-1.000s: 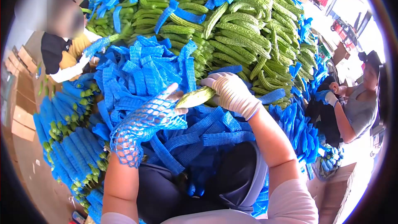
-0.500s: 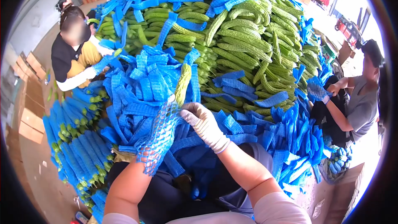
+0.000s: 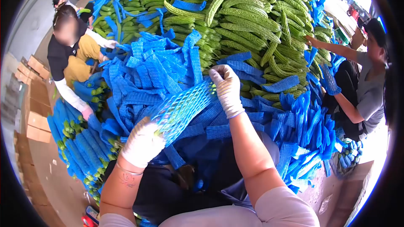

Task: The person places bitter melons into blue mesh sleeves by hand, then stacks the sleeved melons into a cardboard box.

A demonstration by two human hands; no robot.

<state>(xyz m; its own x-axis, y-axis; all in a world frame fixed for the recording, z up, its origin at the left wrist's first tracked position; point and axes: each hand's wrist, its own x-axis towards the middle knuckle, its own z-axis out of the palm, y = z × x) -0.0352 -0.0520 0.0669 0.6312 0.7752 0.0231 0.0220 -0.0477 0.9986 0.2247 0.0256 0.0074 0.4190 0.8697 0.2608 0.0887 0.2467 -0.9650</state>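
Note:
A blue foam net sleeve (image 3: 187,108) is stretched between my two gloved hands, its mesh slanting up to the right. Green bitter melon shows through the mesh, mostly covered by it. My left hand (image 3: 145,142) is closed around the lower end, where the melon's tip meets the sleeve. At the upper end, my right hand (image 3: 227,89) pinches the net's edge between thumb and fingers. Loose blue net sleeves (image 3: 147,65) lie heaped just beyond my hands.
A tall pile of bare bitter melons (image 3: 248,21) rises ahead. Sleeved melons (image 3: 86,151) are stacked at the left. One co-worker (image 3: 69,54) bends over that stack; another (image 3: 370,80) sits at the right, reaching into the pile. Cardboard boxes (image 3: 38,120) stand far left.
The net has come off my left forearm and now covers the melon. My right hand has moved up and right, stretching the net. The right co-worker has reached to the pile.

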